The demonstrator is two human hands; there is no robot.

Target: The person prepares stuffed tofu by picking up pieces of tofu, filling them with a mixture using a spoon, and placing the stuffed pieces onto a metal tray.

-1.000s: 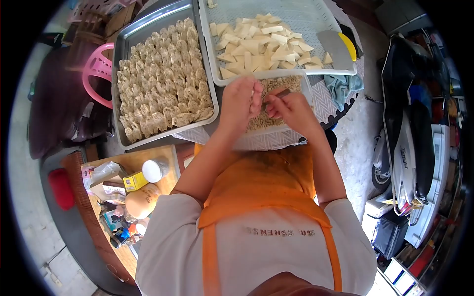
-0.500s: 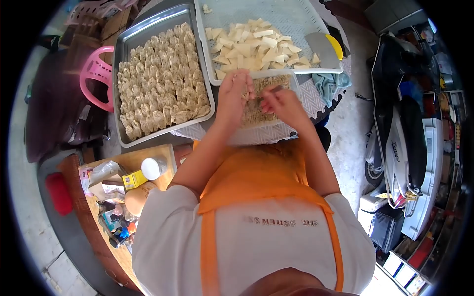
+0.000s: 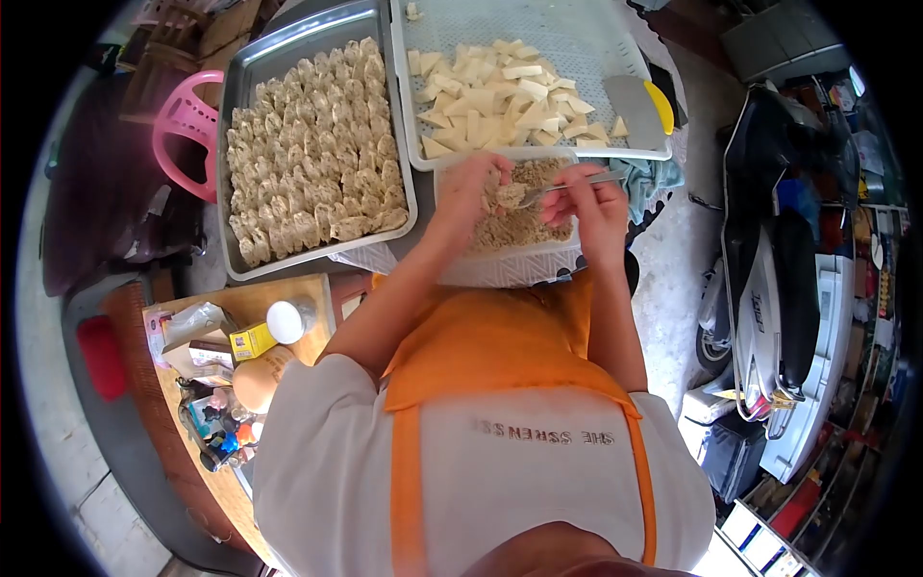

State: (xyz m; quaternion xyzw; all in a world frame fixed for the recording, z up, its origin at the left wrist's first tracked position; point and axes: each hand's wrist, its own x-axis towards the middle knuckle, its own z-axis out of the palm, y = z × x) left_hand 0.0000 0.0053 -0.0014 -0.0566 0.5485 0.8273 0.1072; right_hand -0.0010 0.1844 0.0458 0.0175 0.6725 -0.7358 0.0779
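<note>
My right hand grips a metal spoon, its bowl carrying crumbly beige filling. Beside that filling, the curled fingers of my left hand close around a small pale piece, apparently tofu, mostly hidden by the hand. Both hands are over a plastic tub of the same beige mixture. Behind it, a white perforated tray holds a heap of pale cut tofu pieces. To the left, a metal tray bears rows of filling-coated pieces.
A scraper with a yellow edge lies in the white tray's right side, near a teal cloth. At lower left, a wooden table carries boxes, a white-lidded jar and small items. A pink chair back and a scooter flank the workplace.
My right hand has moved right and turned, bringing the spoon into clear sight with filling on it. My left hand has lowered slightly toward the tub.
</note>
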